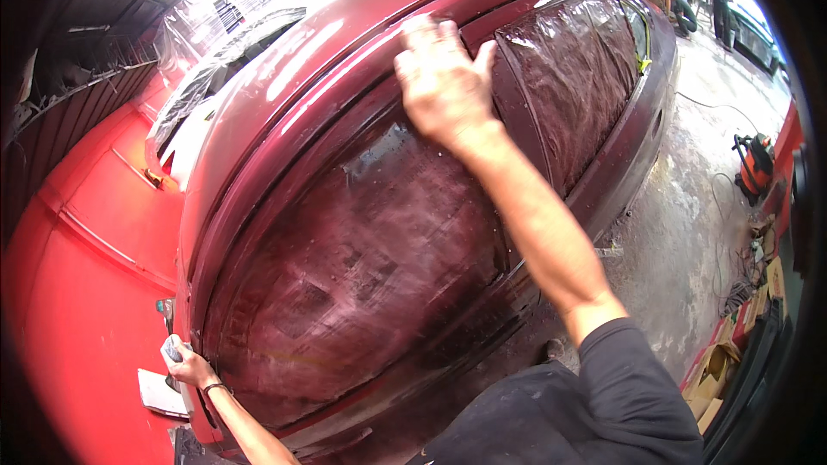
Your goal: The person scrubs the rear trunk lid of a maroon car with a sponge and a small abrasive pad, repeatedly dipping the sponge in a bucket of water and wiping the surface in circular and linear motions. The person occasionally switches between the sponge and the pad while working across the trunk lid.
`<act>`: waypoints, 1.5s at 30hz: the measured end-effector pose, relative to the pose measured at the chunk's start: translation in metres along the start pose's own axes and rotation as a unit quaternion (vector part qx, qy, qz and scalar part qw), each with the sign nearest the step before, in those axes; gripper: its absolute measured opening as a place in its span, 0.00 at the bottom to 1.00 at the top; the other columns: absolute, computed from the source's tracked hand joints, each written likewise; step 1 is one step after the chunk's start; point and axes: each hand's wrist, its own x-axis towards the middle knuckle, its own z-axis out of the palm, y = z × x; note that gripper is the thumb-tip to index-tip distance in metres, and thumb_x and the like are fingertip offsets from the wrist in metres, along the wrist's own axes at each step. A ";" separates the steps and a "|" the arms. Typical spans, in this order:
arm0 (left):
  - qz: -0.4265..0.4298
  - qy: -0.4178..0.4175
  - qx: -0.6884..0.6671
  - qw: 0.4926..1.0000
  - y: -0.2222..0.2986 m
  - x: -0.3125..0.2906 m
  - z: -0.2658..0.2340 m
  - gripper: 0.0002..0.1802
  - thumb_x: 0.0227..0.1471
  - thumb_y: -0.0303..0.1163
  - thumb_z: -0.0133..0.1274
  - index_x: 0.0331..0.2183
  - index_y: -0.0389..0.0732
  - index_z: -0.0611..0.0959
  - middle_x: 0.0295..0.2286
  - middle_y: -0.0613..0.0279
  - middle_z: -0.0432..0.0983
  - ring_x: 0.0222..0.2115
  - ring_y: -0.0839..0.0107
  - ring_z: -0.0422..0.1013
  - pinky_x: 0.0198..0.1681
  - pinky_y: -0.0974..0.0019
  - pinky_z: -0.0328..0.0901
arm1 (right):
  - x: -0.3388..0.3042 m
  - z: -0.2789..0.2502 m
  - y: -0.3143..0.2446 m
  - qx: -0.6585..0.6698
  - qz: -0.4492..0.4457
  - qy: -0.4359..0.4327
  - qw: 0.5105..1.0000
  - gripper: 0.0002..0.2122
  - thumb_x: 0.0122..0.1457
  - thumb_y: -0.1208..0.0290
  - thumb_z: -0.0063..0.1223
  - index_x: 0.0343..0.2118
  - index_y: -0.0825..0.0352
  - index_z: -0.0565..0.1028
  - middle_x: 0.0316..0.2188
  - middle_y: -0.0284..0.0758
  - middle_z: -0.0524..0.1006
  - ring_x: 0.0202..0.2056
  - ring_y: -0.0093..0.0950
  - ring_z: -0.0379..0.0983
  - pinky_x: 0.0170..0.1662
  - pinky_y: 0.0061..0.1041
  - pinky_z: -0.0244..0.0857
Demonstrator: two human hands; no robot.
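My right hand (444, 82), slightly blurred, lies with its fingers stretched on the maroon roof edge of a car (345, 60), above the side windows. Down at the lower left, my left hand (185, 363) is closed by the front end of that roof edge. Its fingers curl round something dark that I cannot make out, and a small grey tool-like piece (166, 313) shows just above them. Below my right hand spreads the front side window area (362, 258), coated in patchy reddish overspray. Wrinkled plastic sheeting (573, 77), also stained maroon, covers the rear side window.
Beyond the roof, clear plastic drapes over another car part (220, 77) beside a bright red panel (95, 293). At right, an orange and black machine (755, 165) stands on the grey floor (680, 241) near a cable and cardboard boxes (715, 370). A person (721, 9) stands far off.
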 end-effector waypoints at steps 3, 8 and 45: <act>0.012 -0.016 0.019 1.000 -0.006 0.007 0.001 0.14 0.66 0.35 0.61 0.38 0.32 0.87 0.28 0.64 0.81 0.26 0.74 0.74 0.29 0.67 0.68 | -0.038 0.004 -0.095 0.126 -0.137 0.034 0.982 0.25 0.71 0.56 0.44 0.65 0.63 0.75 0.68 0.41 0.72 0.72 0.49 0.61 0.68 0.81 0.41; -0.094 -0.085 -0.117 0.985 -0.028 0.023 -0.050 0.14 0.69 0.38 0.57 0.38 0.37 0.85 0.32 0.71 0.77 0.28 0.79 0.67 0.34 0.73 0.65 | -0.026 0.000 -0.074 0.054 -0.244 0.055 0.967 0.21 0.66 0.61 0.49 0.58 0.58 0.80 0.65 0.32 0.76 0.69 0.39 0.67 0.70 0.81 0.34; 0.100 -0.005 -0.051 0.994 0.545 -0.185 0.199 0.14 0.73 0.34 0.51 0.50 0.36 0.85 0.41 0.52 0.86 0.39 0.66 0.83 0.45 0.61 0.76 | -0.096 -0.092 0.268 0.852 0.409 -0.301 0.129 0.14 0.63 0.58 0.64 0.46 0.60 0.77 0.41 0.37 0.78 0.49 0.41 0.78 0.59 0.56 0.75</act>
